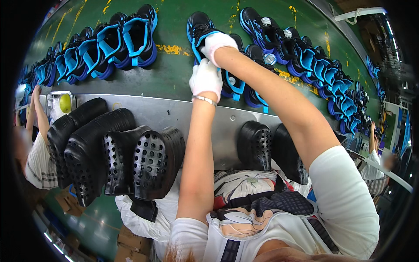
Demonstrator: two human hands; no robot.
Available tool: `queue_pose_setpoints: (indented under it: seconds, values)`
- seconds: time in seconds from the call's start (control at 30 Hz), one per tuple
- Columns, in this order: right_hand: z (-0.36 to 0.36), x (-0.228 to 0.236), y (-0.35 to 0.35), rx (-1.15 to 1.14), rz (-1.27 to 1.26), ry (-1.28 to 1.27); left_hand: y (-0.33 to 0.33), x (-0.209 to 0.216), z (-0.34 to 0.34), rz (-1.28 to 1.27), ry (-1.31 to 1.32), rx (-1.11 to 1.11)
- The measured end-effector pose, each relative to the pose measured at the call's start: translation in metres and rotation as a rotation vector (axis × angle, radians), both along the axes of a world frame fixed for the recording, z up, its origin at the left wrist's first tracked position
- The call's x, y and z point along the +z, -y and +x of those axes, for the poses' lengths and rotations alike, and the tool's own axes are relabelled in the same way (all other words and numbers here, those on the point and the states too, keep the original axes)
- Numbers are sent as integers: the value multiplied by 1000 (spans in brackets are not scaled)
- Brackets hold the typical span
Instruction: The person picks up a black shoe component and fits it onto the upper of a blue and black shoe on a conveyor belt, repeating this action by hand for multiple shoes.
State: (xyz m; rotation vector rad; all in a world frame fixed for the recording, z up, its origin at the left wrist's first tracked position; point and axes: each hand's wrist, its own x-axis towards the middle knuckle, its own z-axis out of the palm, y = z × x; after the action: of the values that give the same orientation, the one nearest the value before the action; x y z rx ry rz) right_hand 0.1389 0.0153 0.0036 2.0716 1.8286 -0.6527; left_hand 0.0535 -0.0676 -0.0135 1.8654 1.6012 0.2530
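Note:
On the green work surface [174, 72] ahead of me, a black sneaker [200, 25] with bright blue trim points its toe away. My left hand [206, 80], in a white glove, is closed at the shoe's heel. Across from the right reaches my right hand [219, 46], also in a white glove, with its curled fingers at the shoe's collar. The fingertips of both hands are partly hidden, and the two hands almost touch. Close beneath my right forearm, more black-and-blue sneakers [234, 83] stand with round tags in or on them.
Sneakers line up at the left [139, 39] and in a longer group at the right [307, 61]. Black foot-shaped forms with holes [150, 159] jut over the metal table edge [131, 94]. Co-workers sit at the far left [39, 161] and far right [374, 172].

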Motion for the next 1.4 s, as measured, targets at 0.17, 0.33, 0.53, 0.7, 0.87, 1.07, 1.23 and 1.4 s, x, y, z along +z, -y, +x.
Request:
queue_pose_setpoints:
  seconds: [0.17,0.33,0.53,0.7,0.87,1.07,1.23,1.4]
  values:
    - [-13,-7,-14,-155,-186,-118,-44,7,0,-466,-282,-161]
    - [-9,-17,-21,-276,-83,-185,-51,-4,7,-454,-262,-189]
    - [-7,-31,-17,-462,-2,-357,-45,-15,11,-449,-265,-161]
    - [4,-21,-26,-98,-28,-286,-45,15,13,-417,-339,-73]
    - [46,69,18,182,216,-413,-52,0,-23,-128,-406,142]
    - [151,87,92,268,86,-119,-39,-2,-1,501,357,-328]
    - [166,41,114,343,213,-245,-37,-11,24,186,516,-75]
    - [141,39,97,90,74,-262,-57,-26,16,85,390,-1]
